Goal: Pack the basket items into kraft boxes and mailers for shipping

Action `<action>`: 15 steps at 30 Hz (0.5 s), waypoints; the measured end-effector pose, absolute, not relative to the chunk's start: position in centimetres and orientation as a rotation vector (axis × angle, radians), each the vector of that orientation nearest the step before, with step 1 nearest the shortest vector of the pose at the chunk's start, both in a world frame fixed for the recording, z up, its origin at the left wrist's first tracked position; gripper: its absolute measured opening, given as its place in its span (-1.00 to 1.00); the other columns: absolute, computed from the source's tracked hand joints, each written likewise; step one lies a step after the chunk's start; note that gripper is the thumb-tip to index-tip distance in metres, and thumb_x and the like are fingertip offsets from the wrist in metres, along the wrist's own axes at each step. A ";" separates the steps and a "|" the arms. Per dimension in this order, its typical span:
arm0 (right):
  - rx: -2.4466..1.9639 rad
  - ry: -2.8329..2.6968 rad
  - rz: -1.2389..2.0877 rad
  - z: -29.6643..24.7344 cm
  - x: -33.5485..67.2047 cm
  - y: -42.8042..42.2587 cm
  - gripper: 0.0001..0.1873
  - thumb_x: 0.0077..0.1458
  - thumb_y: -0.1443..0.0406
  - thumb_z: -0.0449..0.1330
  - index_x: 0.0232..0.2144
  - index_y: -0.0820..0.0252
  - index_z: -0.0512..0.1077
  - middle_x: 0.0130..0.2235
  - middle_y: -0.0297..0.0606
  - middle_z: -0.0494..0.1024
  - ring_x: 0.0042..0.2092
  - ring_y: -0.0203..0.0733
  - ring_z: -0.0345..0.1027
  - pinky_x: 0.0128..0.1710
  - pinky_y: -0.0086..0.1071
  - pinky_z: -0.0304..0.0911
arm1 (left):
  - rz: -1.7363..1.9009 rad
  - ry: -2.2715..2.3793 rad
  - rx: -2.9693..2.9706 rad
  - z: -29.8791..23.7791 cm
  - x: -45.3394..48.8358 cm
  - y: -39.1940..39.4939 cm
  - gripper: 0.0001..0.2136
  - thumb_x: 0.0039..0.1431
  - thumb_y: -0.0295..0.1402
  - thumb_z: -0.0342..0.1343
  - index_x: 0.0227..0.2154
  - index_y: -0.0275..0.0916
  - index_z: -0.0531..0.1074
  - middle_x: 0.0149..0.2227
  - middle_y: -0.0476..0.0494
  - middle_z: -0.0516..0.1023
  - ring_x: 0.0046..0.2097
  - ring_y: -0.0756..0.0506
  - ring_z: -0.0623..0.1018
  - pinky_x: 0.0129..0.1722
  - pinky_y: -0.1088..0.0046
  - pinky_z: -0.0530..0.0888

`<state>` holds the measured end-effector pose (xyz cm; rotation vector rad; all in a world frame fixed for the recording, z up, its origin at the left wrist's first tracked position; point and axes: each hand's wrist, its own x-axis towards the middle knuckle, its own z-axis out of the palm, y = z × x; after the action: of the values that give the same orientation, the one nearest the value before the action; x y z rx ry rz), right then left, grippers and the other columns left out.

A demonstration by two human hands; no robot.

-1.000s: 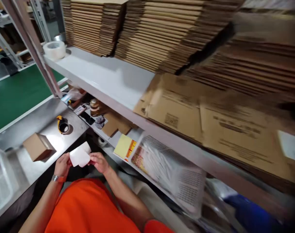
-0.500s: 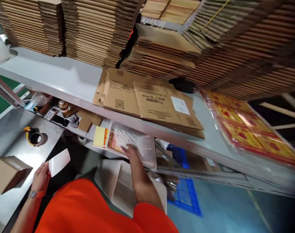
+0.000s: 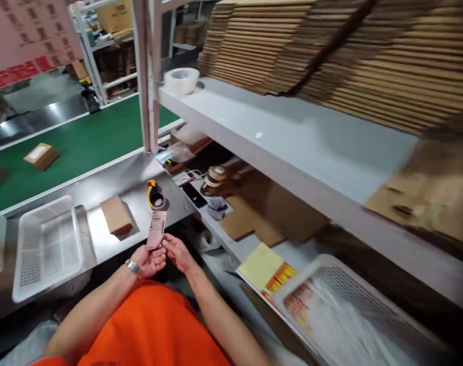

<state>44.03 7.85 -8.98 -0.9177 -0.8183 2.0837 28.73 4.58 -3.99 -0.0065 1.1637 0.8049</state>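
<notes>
A printed shipping label (image 3: pixel 157 229) with a barcode stands up from my hands, above the metal table's edge. My left hand (image 3: pixel 150 260), with a watch on the wrist, is closed on its lower end. My right hand (image 3: pixel 179 252) pinches the label's lower right corner, its fingertips touching those of the left. Just beyond the label sits a yellow-and-black tape dispenser (image 3: pixel 155 195) on the metal table. A small closed cardboard box (image 3: pixel 116 215) lies to its left.
White plastic baskets (image 3: pixel 76 239) stand on the table at left. Behind runs a green conveyor (image 3: pixel 88 137) carrying small boxes (image 3: pixel 41 155). At right, a shelf (image 3: pixel 284 122) holds a tape roll (image 3: pixel 181 81) and stacked flat cartons (image 3: pixel 254 46). Below lie a phone (image 3: pixel 193 195) and another basket (image 3: pixel 326 262).
The view has swung left. My right hand has left the basket of clear bags and joined my left at the label. The label's printed side now faces me.
</notes>
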 end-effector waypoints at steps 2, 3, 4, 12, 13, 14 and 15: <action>-0.953 -0.907 2.107 -8.5 40.5 8.6 -0.51 -0.17 -0.05 0.62 -0.35 0.14 0.62 -0.39 -0.30 0.66 -0.32 -0.14 0.52 -0.19 -0.25 0.45 | 0.842 1.081 -0.145 -4.7 26.5 3.7 -0.76 0.49 -0.43 0.04 -0.33 -0.29 0.51 -0.45 -0.14 0.66 -0.48 -0.05 0.63 -0.32 0.41 0.57; -0.985 -0.948 2.093 -8.5 39.0 9.0 -0.50 -0.19 -0.05 0.62 -0.39 0.14 0.60 -0.42 -0.31 0.64 -0.34 -0.14 0.50 -0.21 -0.24 0.45 | 0.875 1.018 -0.209 -5.1 25.3 3.3 -0.75 0.50 -0.40 0.03 -0.31 -0.29 0.52 -0.45 -0.15 0.66 -0.48 -0.05 0.63 -0.32 0.41 0.56; -1.018 -0.978 2.061 -8.5 37.5 9.4 -0.48 -0.20 -0.09 0.60 -0.39 0.13 0.59 -0.40 -0.29 0.64 -0.34 -0.12 0.51 -0.22 -0.23 0.46 | 0.918 0.942 -0.261 -5.5 24.1 2.8 -0.74 0.52 -0.34 0.02 -0.28 -0.29 0.53 -0.44 -0.15 0.67 -0.47 -0.06 0.65 -0.31 0.40 0.56; -1.369 -1.432 1.773 -10.5 26.9 15.5 -0.53 -0.17 -0.08 0.51 -0.53 0.08 0.45 -0.54 -0.35 0.56 -0.46 -0.14 0.51 -0.49 -0.36 0.34 | 1.089 0.807 -0.361 -8.0 16.1 -0.7 -0.49 0.56 0.03 -0.08 -0.30 -0.28 0.51 -0.43 -0.20 0.68 -0.44 -0.14 0.68 -0.31 0.33 0.56; -1.417 -1.502 1.734 -10.9 26.0 16.3 -0.56 -0.15 -0.03 0.52 -0.55 0.08 0.43 -0.58 -0.38 0.52 -0.50 -0.16 0.48 -0.52 -0.38 0.29 | 1.073 0.839 -0.356 -8.5 15.3 -1.1 -0.52 0.57 -0.01 -0.08 -0.30 -0.28 0.50 -0.44 -0.19 0.67 -0.45 -0.14 0.67 -0.33 0.33 0.56; -1.464 -1.570 1.691 -11.2 25.2 16.9 -0.59 -0.12 0.00 0.50 -0.56 0.09 0.43 -0.60 -0.39 0.51 -0.53 -0.18 0.47 -0.54 -0.40 0.26 | 1.059 0.863 -0.348 -8.9 14.6 -1.4 -0.57 0.56 -0.06 -0.05 -0.30 -0.27 0.50 -0.45 -0.18 0.67 -0.46 -0.13 0.67 -0.35 0.35 0.55; -1.508 -1.634 1.646 -11.5 24.6 17.3 -0.62 -0.08 0.03 0.48 -0.55 0.09 0.43 -0.61 -0.38 0.51 -0.53 -0.19 0.46 -0.53 -0.40 0.25 | 1.054 0.866 -0.330 -9.4 14.0 -1.7 -0.61 0.55 -0.09 -0.01 -0.29 -0.26 0.50 -0.45 -0.16 0.66 -0.47 -0.12 0.66 -0.36 0.37 0.55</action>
<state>24.57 17.35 -11.46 -1.5076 -1.6338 1.6464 13.98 -1.67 -9.44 -0.3304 0.8659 1.0545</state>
